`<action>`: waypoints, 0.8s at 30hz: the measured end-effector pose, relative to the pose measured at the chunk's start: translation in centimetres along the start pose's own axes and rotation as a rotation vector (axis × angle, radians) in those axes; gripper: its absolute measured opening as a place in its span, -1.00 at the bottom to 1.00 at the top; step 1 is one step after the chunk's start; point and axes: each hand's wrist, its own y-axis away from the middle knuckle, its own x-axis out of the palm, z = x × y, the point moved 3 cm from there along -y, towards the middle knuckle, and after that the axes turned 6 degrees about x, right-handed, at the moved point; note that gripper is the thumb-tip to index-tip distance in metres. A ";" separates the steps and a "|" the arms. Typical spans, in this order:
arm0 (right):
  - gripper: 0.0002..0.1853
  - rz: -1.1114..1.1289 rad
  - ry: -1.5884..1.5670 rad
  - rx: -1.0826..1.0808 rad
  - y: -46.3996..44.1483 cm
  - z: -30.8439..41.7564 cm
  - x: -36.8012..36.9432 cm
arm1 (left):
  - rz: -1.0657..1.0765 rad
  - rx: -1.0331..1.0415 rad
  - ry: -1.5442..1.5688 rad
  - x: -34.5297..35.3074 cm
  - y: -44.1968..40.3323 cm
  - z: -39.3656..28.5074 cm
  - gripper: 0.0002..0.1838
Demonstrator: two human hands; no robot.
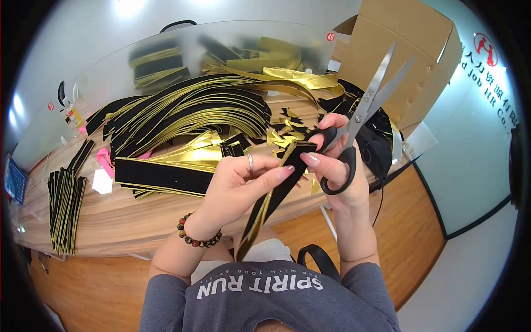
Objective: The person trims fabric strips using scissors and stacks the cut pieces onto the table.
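My left hand pinches a black ribbon with a gold underside between thumb and fingers. The strip is folded and hangs down toward my lap. In my right hand is a pair of scissors, with fingers through the black handles and the blades slightly apart, pointing up and away from the ribbon. My right thumb and fingertips also touch the ribbon's upper end. Just beyond my hands lie small gold and black offcuts on the table.
A large pile of black-and-gold ribbon strips covers the wooden table. More strips lie in a bundle at the left. A frosted divider stands behind. On the right are a cardboard box and a black bag.
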 end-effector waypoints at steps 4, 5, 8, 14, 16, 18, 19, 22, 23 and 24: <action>-0.50 -0.069 -0.001 0.005 -0.6 -1.5 -1.0 | -0.112 0.027 -0.168 -0.5 -0.2 1.4 -0.78; -0.49 -0.077 -0.022 0.017 -0.9 -1.9 -1.2 | -0.130 0.029 -0.111 -0.6 -0.4 1.8 -0.79; -0.49 -0.080 -0.070 0.034 -1.2 -2.5 -1.6 | -0.139 0.017 0.052 -0.3 -1.1 2.1 -0.79; -0.49 -0.099 -0.150 0.073 -1.1 -3.4 -1.8 | -0.168 -0.005 0.118 -0.4 -1.3 2.7 -0.79; -0.57 -0.127 -0.007 0.008 -1.3 -3.7 -2.3 | -0.187 -0.004 0.058 -0.6 -1.4 2.8 -0.79; -0.58 -0.068 0.188 -0.017 -1.3 -5.0 -4.6 | -0.191 -0.013 -0.004 -1.1 -1.5 2.7 -0.79; -0.55 -0.005 0.386 -0.045 -1.3 -6.1 -5.7 | -0.177 -0.043 -0.022 -1.7 -1.7 2.7 -0.80; -0.37 0.156 0.514 0.178 1.1 -8.8 -6.2 | -0.173 -0.066 -0.080 -2.8 -2.0 3.3 -0.80; -0.37 0.155 0.511 0.183 1.4 -8.9 -6.2 | -0.147 -0.086 -0.123 -2.9 -2.1 3.6 -0.81; -0.31 0.191 0.563 0.203 1.7 -9.0 -6.0 | -0.147 -0.092 -0.122 -2.9 -2.1 3.8 -0.81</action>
